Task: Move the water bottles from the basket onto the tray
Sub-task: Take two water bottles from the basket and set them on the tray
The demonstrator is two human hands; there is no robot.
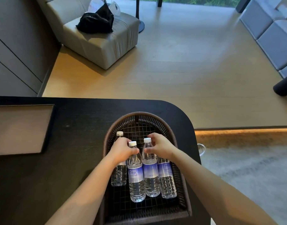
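Four water bottles (136, 172) lie side by side in the wicker basket (180, 176) on the dark table (74, 127). Left hand (122, 151) wraps two left bottles' necks, right hand (160, 147) grips the other pair — tray (48, 127) sits well apart at left

Four clear, blue-labelled, white-capped water bottles (136, 172) stand side by side in the woven basket (180, 176); flat tray (20, 127) at 9 o'clock.
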